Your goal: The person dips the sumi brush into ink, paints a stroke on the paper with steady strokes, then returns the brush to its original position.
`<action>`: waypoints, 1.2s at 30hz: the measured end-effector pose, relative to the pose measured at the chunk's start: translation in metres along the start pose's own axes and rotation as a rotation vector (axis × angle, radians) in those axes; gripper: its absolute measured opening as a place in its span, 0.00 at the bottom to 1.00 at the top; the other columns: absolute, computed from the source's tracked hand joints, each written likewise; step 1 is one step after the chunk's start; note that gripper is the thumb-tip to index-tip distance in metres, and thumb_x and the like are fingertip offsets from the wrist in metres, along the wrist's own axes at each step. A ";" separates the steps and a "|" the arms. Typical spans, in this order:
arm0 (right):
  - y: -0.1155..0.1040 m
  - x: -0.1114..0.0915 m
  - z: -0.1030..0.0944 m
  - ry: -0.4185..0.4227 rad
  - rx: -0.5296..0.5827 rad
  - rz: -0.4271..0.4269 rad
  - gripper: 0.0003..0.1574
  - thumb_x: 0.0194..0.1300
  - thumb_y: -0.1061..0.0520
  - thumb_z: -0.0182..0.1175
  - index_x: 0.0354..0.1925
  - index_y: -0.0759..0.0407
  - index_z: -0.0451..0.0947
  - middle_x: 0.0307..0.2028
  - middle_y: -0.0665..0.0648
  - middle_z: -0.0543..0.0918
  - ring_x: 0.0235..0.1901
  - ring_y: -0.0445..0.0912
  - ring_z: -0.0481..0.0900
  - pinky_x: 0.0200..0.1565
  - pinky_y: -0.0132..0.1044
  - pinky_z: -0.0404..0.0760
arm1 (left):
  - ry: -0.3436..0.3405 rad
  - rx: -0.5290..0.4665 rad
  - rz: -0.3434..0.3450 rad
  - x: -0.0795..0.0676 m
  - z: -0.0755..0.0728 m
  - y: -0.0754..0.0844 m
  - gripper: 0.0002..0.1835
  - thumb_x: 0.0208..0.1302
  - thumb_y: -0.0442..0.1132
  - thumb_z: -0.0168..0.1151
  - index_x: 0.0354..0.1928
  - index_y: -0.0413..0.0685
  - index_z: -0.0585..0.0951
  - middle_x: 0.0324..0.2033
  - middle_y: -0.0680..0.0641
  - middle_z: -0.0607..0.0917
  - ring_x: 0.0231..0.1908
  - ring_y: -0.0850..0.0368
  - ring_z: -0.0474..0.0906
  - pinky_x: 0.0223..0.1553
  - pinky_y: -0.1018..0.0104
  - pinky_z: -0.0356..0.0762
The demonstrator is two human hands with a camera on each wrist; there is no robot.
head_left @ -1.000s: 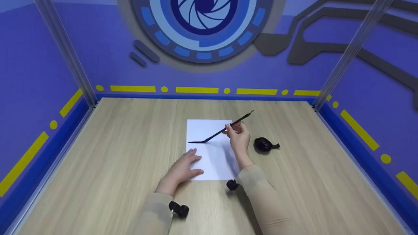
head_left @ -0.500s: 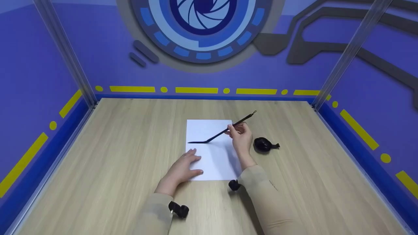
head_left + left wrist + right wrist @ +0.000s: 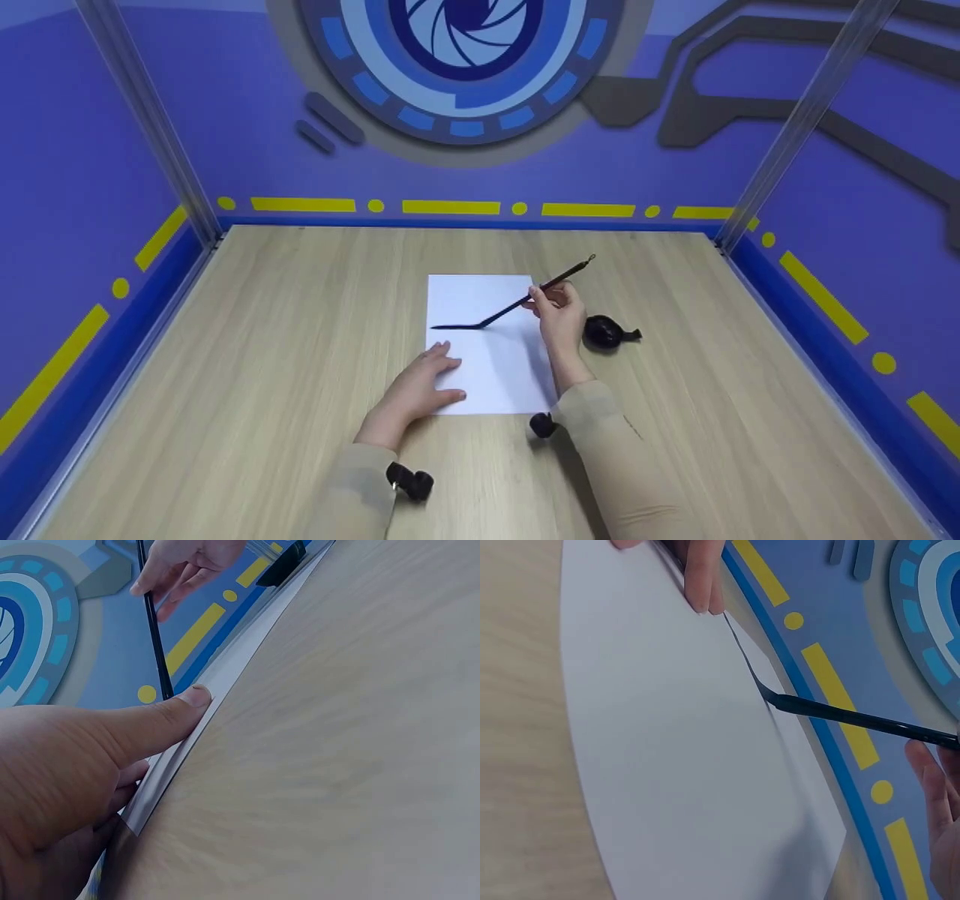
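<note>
A white sheet of paper (image 3: 480, 375) lies on the wooden table. My right hand (image 3: 562, 319) pinches a black ink brush (image 3: 517, 304) by its handle, the brush slanting up to the right. In the right wrist view the bent tip of the brush (image 3: 817, 709) touches the paper. A thin black stroke (image 3: 454, 327) runs from near the paper's left edge to the tip. My left hand (image 3: 420, 382) rests on the lower left of the sheet, fingers spread and thumb (image 3: 161, 724) along the paper's near part.
Just right of the right hand sits a small round black pot with a short spout (image 3: 606, 334). The wooden table (image 3: 300, 337) is bounded by blue panels with yellow marks (image 3: 450, 207). Black wrist cameras (image 3: 411, 482) stick out from both sleeves.
My right hand has moved a little to the right with the brush, and the black stroke has grown longer to the right. The left hand has stayed in place.
</note>
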State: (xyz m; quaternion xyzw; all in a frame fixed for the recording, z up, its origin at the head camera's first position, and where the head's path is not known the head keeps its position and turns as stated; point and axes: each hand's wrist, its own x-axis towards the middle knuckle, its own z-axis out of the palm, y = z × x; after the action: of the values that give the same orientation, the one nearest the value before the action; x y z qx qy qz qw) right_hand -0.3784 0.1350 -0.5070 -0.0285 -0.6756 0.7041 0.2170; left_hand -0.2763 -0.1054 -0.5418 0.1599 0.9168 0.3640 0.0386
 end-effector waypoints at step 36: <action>0.001 0.006 -0.023 0.012 -0.050 -0.021 0.09 0.67 0.63 0.69 0.37 0.65 0.77 0.32 0.62 0.91 0.24 0.43 0.90 0.29 0.28 0.87 | 0.004 -0.001 -0.053 0.001 0.001 0.003 0.32 0.65 0.47 0.72 0.68 0.43 0.77 0.79 0.43 0.63 0.81 0.43 0.53 0.80 0.44 0.56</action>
State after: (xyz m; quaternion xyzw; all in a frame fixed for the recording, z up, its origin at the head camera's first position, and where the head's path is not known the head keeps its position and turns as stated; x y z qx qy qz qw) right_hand -0.3769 0.1585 -0.5081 -0.0312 -0.6919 0.6845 0.2277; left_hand -0.2763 -0.1023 -0.5401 0.1347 0.9205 0.3638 0.0467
